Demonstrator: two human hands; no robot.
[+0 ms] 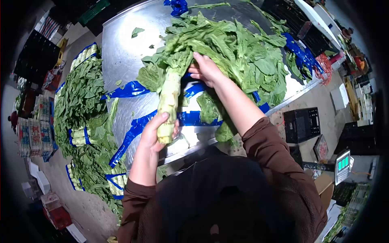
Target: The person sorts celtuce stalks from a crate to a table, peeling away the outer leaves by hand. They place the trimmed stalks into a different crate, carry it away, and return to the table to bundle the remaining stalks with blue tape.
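A celtuce with a thick pale green stem (pixel 169 95) lies slanting across the front of the metal table, its leafy top pointing away from me. My left hand (pixel 156 130) is wrapped round the stem's lower end, thumb on top. Close to the upper stem, my right hand (pixel 206 69) touches the leaves, with thumb and fingers apart. A large heap of celtuce leaves (pixel 259 60) spreads behind and right of that hand. Blue plastic strips (pixel 139 121) run over the table beneath the celtuce; part of them is hidden.
The shiny metal table (pixel 121 48) carries a few loose leaf scraps. On the floor at left lie several leafy celtuce bundles (pixel 83 85) bound with blue strips. At right are a black crate (pixel 302 124) and a scale with a lit green display (pixel 343 164).
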